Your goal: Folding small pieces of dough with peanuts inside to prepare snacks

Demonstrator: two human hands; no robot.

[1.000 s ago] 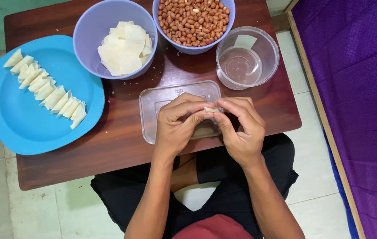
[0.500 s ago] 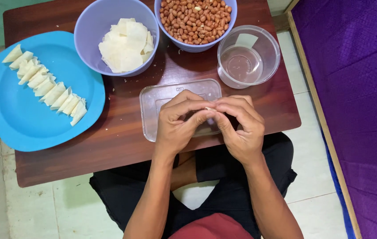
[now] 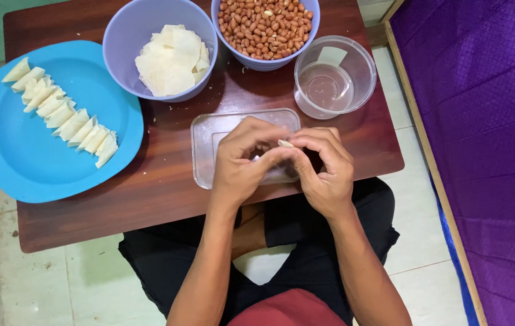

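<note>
My left hand [image 3: 242, 160] and my right hand [image 3: 324, 166] meet over a clear rectangular lid [image 3: 206, 148] on a small brown wooden table [image 3: 160, 187]. Both pinch one small pale dough wrapper [image 3: 285, 143] between their fingertips. A blue plate [image 3: 22, 163] on the left carries a row of several folded white pieces [image 3: 64, 115]. Behind my hands stand a lilac bowl [image 3: 121, 42] of flat white wrappers [image 3: 173, 60] and a second bowl of peanuts [image 3: 266, 24].
A round clear plastic tub [image 3: 363, 72] with a little water stands at the table's right. A purple mattress [image 3: 481, 139] with a wooden edge lies to the right. Pale floor tiles surround the table; my crossed legs in black sit under its near edge.
My hands stay over the lid, fingers shifting slightly on the wrapper. Everything else on the table is unmoved.
</note>
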